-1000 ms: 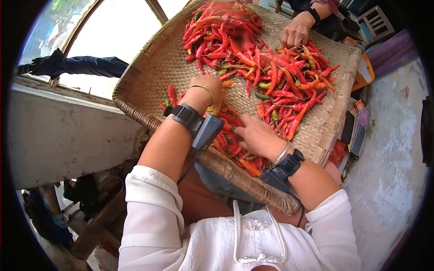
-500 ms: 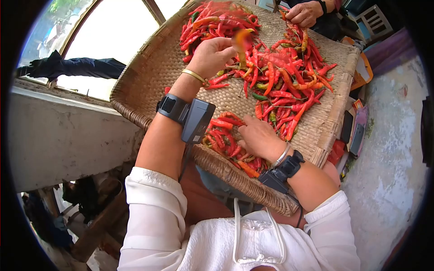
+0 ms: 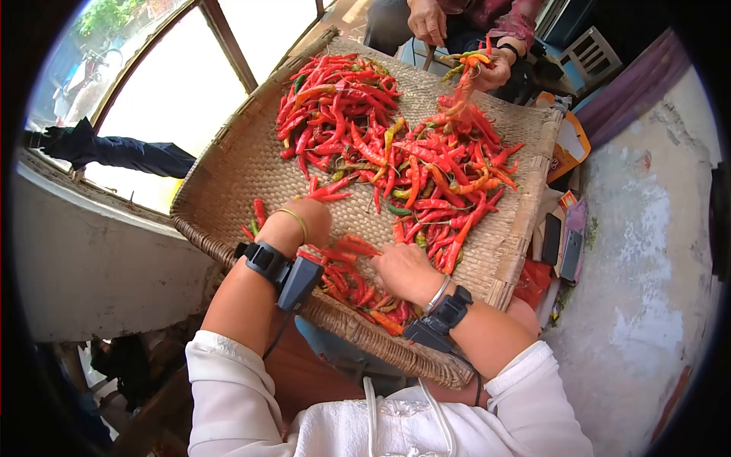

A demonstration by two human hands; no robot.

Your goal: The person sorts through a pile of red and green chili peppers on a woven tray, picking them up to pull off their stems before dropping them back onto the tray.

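Note:
Red chili peppers lie in a wide woven basket (image 3: 228,179). My left hand (image 3: 314,217), with a gold bangle at its wrist, is lowered over the near left of the basket, its fingers hidden and blurred. My right hand (image 3: 407,273) is at the near heap of chili peppers (image 3: 354,278), its fingers curled against a red chili pepper (image 3: 356,244) at the top of that heap. A large pile of chili peppers (image 3: 335,114) sits at the far left, joined to another pile (image 3: 449,179), with a few green and yellow ones among them.
Across the basket, another person's hand (image 3: 491,72) holds a bunch of chili peppers; their other hand (image 3: 428,21) is beside it. A dark folded umbrella (image 3: 137,152) lies at the window on the left. A chair (image 3: 590,57) and a wall (image 3: 647,228) are on the right.
My left hand has come down from the far pile to the near left, and the chili it held is out of sight. My right hand stays at the near heap. The view has shifted.

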